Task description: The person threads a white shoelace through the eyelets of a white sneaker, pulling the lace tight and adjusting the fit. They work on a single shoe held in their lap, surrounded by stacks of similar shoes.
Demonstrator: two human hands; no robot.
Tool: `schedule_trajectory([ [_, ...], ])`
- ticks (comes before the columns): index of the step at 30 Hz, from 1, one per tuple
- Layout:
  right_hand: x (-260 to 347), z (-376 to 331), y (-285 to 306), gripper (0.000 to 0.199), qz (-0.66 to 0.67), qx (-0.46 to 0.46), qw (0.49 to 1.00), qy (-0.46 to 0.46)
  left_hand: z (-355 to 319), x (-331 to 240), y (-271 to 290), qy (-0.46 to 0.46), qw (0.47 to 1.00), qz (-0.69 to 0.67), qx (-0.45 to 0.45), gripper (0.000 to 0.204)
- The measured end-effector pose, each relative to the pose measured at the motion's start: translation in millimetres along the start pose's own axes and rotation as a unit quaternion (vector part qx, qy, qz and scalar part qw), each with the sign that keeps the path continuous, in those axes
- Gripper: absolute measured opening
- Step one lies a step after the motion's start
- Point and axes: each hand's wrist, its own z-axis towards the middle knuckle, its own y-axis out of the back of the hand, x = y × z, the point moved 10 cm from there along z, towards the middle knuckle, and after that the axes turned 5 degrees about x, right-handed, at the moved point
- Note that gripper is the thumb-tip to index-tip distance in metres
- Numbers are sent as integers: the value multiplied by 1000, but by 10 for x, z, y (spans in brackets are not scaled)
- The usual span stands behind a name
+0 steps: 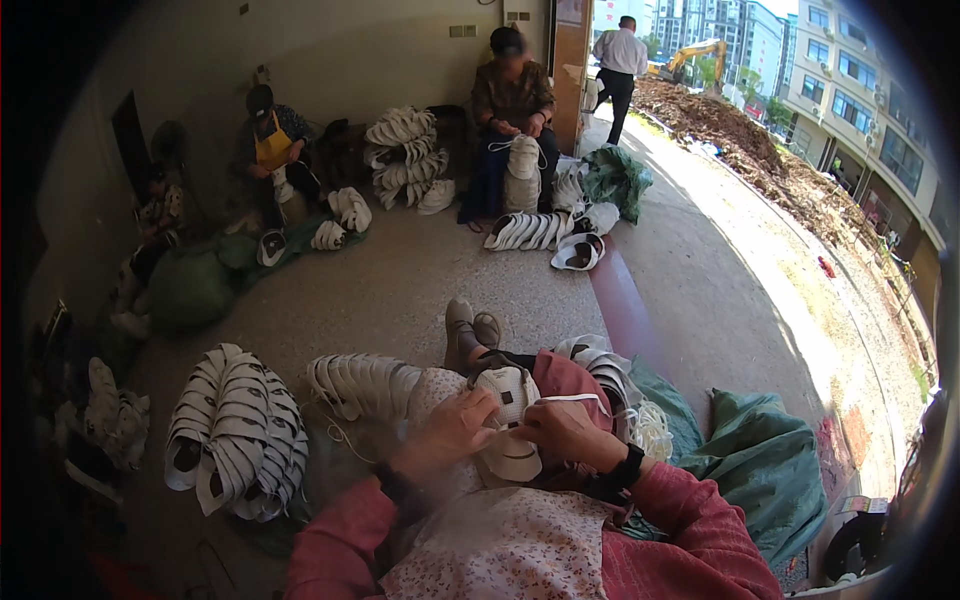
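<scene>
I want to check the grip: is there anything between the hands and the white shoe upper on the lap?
Nothing visible: the left hand and right hand both touch the white shoe upper directly.

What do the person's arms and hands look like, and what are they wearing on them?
Both arms wear long reddish-pink knitted sleeves. The right hand has a black watch-like band at the wrist, and the left hand has a dark band at its wrist too. Both hands are bare, with no gloves. A pale flowery apron lies between the arms.
</scene>
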Motion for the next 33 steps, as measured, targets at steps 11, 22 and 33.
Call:
schedule_trajectory([
  [11,-651,526,-4,79,64,-31,997,-21,202,-54,-227,-24,978,-16,207,18],
  [22,-719,459,-50,82,90,20,988,-125,150,233,-414,45,964,18,262,34],
  [33,-635,534,-92,74,77,0,981,-177,76,475,-406,47,976,-92,189,25],
])
